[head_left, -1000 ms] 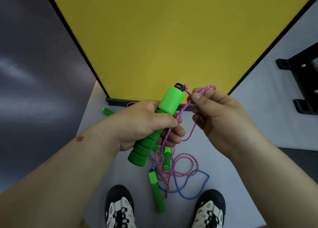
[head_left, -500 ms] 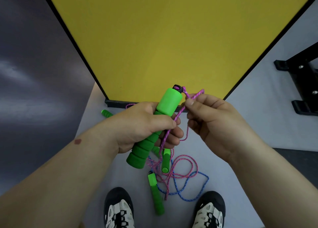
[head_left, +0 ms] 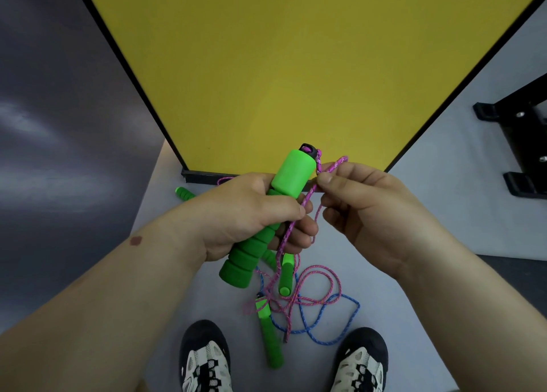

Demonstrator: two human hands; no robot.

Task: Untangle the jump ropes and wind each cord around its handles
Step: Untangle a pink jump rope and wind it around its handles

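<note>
We read no text, label, brand, number or sign anywhere. Green handle point(head_left: 268, 222) in left hand point(head_left: 251, 214): plain foam, no print we can make out. Pink cord point(head_left: 313, 190) pinched by right hand point(head_left: 364, 211): woven pattern only. Yellow panel point(head_left: 296, 65) beyond both hands: bare. Shoes point(head_left: 207, 362) below hands: pattern, no legible mark.
</note>
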